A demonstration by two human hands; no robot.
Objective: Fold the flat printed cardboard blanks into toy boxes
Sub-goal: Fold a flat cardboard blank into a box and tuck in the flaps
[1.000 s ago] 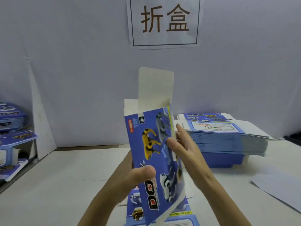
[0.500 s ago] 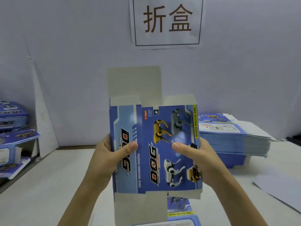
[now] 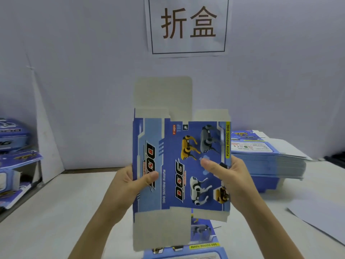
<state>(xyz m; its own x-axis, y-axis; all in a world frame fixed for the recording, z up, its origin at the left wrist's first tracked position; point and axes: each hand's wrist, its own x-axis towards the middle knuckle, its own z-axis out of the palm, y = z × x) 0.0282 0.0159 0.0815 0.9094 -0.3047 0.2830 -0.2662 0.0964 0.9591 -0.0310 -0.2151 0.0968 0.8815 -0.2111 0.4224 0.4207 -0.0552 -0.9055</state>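
Both hands hold the blank (image 3: 179,165) upright above the tabletop's (image 3: 56,212) near edge: left hand (image 3: 128,182) pinches its left side, right hand (image 3: 229,176) its right. To square it well, I would push the sides inward evenly, letting the creases hinge.

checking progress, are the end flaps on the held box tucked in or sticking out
Sticking out: the box has its top flap standing straight up and its bottom flap hanging down, neither tucked.
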